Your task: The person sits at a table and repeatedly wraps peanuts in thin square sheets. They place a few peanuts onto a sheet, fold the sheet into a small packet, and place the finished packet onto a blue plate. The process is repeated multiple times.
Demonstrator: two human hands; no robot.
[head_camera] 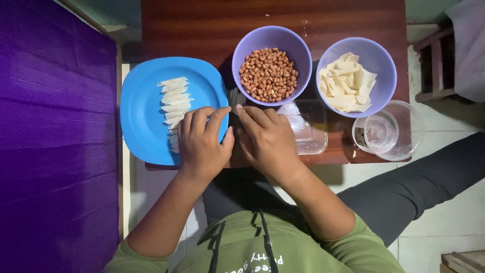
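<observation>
My left hand (202, 141) and my right hand (265, 139) meet at the front edge of a dark wooden table (202, 30), fingertips pinched around a small pale wrapper piece (234, 97) between them. Most of that piece is hidden by my fingers. Just left sits a blue square plate (144, 126) with a column of folded white wrappers (175, 98). Behind my hands stands a purple bowl of peanuts (270, 71). A second purple bowl (376, 60) to the right holds flat white wrapper sheets (346, 83).
A clear rectangular container (313, 131) sits by my right hand. A clear round container (391, 131) stands at the table's right front corner. A purple surface (50, 136) fills the left side. A wooden stool (437, 65) stands at the far right on the tiled floor.
</observation>
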